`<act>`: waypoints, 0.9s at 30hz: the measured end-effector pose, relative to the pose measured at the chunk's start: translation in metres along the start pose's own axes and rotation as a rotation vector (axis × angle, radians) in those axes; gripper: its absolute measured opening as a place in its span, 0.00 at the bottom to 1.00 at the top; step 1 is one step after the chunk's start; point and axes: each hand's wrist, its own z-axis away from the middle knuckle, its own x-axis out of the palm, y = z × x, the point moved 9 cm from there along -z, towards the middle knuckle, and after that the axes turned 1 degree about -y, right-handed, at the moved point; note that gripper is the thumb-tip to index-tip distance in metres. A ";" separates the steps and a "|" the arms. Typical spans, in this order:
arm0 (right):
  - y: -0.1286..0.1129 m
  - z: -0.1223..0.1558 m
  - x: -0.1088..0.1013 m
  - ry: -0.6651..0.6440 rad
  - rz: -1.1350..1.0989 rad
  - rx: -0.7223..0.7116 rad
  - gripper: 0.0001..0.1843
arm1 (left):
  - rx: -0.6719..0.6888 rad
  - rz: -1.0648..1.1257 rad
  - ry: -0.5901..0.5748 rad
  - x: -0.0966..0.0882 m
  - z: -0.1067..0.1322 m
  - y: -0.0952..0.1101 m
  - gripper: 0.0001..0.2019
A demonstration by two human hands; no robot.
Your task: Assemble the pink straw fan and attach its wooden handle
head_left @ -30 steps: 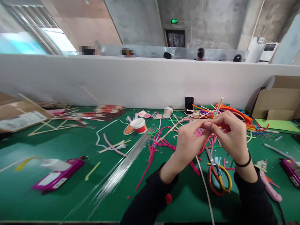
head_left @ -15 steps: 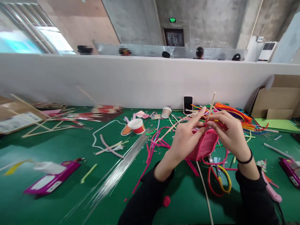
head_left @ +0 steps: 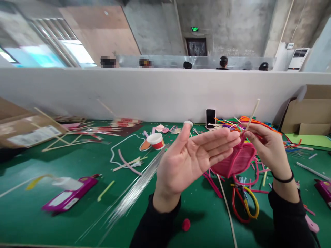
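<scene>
My left hand [head_left: 192,156] is held up above the green table [head_left: 51,165], palm showing, fingers stretched out together and empty; its fingertips reach the pink woven fan-shaped piece [head_left: 238,160]. My right hand [head_left: 267,146] pinches the top of that pink piece where a thin wooden stick [head_left: 252,115] rises from it. The pink piece hangs in the air between both hands.
Red-and-yellow scissors [head_left: 244,201] lie under my hands. A bundle of thin wires [head_left: 134,191], loose pink strips [head_left: 126,162], a red-and-white paper cup [head_left: 156,140], a phone [head_left: 210,118], coloured pipe cleaners [head_left: 258,125], purple packets [head_left: 68,196] and cardboard boxes [head_left: 307,113] lie around. A small red ball [head_left: 185,224] sits near me.
My left hand let go of the pink piece and opened flat, palm toward me. My right hand kept its pinch and lifted the piece slightly to the right.
</scene>
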 end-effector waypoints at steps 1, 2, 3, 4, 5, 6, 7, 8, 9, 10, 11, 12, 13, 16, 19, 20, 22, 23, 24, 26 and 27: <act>0.002 -0.001 0.001 -0.010 0.015 0.002 0.10 | -0.033 0.093 -0.017 0.003 0.001 -0.003 0.37; 0.005 -0.001 0.003 -0.021 0.031 0.005 0.10 | -0.068 0.195 -0.042 0.007 0.003 -0.006 0.38; 0.007 -0.002 0.003 -0.031 0.046 0.009 0.10 | -0.102 0.298 -0.071 0.011 0.004 -0.009 0.38; 0.008 -0.002 0.004 -0.040 0.058 0.013 0.10 | -0.133 0.394 -0.098 0.015 0.005 -0.011 0.39; 0.010 -0.002 0.004 -0.048 0.063 0.020 0.10 | -0.160 0.474 -0.120 0.018 0.007 -0.012 0.40; 0.011 -0.003 0.004 -0.050 0.065 0.027 0.10 | -0.182 0.533 -0.137 0.021 0.008 -0.013 0.40; 0.012 -0.003 0.003 -0.045 0.066 0.032 0.10 | -0.197 0.569 -0.149 0.022 0.008 -0.013 0.40; 0.013 -0.003 0.003 -0.036 0.067 0.036 0.10 | -0.205 0.581 -0.150 0.022 0.008 -0.015 0.40; 0.014 -0.003 0.001 -0.020 0.072 0.039 0.10 | -0.207 0.570 -0.145 0.022 0.007 -0.017 0.39; 0.015 -0.004 0.000 -0.003 0.083 0.041 0.10 | -0.200 0.537 -0.132 0.020 0.005 -0.019 0.39; 0.015 -0.004 0.000 0.016 0.098 0.041 0.11 | -0.179 0.482 -0.112 0.018 0.002 -0.022 0.38; 0.014 -0.004 -0.001 0.035 0.115 0.038 0.11 | -0.148 0.399 -0.085 0.016 -0.001 -0.026 0.36; 0.013 -0.004 -0.001 0.052 0.133 0.032 0.11 | -0.110 0.282 -0.054 0.014 -0.004 -0.029 0.34; 0.007 -0.003 0.000 0.092 0.162 0.005 0.10 | -0.028 -0.255 0.012 0.016 -0.013 -0.043 0.44; 0.004 -0.001 -0.001 0.135 0.166 -0.001 0.09 | -0.022 -0.585 -0.003 0.023 -0.020 -0.060 0.46; 0.003 -0.001 -0.003 0.149 0.164 0.003 0.09 | -0.032 -0.601 -0.011 0.023 -0.022 -0.065 0.42; 0.004 -0.001 -0.007 0.164 0.153 0.015 0.10 | -0.073 -0.559 -0.022 0.016 -0.026 -0.073 0.37; 0.006 -0.001 -0.009 0.157 0.137 0.024 0.10 | -0.097 -0.527 -0.028 0.010 -0.027 -0.075 0.36; 0.007 -0.001 -0.011 0.141 0.113 0.030 0.10 | -0.115 -0.491 -0.033 0.003 -0.029 -0.076 0.35; 0.010 -0.003 -0.012 0.087 0.046 0.039 0.10 | -0.118 -0.415 -0.001 -0.015 -0.031 -0.073 0.33; 0.010 -0.003 -0.012 0.056 0.005 0.036 0.10 | -0.116 -0.381 0.023 -0.023 -0.031 -0.071 0.32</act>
